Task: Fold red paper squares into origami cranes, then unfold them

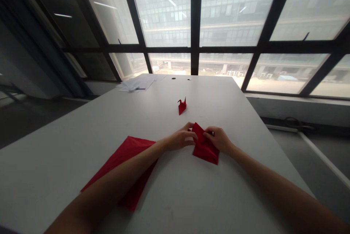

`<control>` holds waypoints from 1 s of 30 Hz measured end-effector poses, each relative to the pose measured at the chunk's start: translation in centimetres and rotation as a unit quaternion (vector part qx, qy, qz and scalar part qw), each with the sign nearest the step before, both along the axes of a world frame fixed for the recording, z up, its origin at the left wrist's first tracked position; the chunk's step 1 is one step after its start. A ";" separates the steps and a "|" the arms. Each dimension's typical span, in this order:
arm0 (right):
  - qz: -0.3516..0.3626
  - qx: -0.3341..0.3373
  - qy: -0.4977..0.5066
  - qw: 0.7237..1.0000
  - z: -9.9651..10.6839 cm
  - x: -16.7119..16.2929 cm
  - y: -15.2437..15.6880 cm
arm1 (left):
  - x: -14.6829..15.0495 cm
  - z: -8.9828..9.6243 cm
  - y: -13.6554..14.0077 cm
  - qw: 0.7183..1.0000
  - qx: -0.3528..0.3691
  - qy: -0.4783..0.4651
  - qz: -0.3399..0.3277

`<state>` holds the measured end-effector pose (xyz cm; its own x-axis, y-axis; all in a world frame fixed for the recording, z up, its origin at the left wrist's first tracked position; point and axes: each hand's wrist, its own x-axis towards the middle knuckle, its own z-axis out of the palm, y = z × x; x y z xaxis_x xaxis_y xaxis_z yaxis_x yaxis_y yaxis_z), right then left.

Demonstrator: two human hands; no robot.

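Observation:
A small piece of folded red paper (205,152) lies on the white table, partly covered by my fingers. My left hand (182,137) grips its left edge, thumb and fingers closed around it. On the other side, my right hand (218,139) pinches the paper near its upper right edge. Beyond both hands stands a finished red paper crane (182,106). Beneath my left forearm is a larger sheet of red paper (123,153), spread on the table and partly hidden by the arm.
The long white table (213,93) reaches toward a wall of dark-framed windows. Loose white papers (139,82) with a dark, thin object lie at its far left. A cable (296,122) and a pale bar are on the floor at right.

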<state>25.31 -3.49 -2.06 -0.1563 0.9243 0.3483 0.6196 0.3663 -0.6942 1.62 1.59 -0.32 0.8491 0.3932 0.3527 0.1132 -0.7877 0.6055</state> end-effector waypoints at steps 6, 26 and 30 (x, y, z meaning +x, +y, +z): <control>-0.012 -0.015 0.039 0.999 -0.2 -0.1 0.1 | 0.2 -0.5 -0.2 0.984 0.090 -0.052 0.145; 0.001 0.083 -0.150 0.985 -0.6 -0.2 -0.1 | 1.4 -0.2 -1.3 0.993 0.104 0.036 0.036; 0.020 0.085 -0.158 0.984 -0.6 -0.2 0.0 | 1.3 -0.4 -0.8 0.986 0.122 0.029 0.113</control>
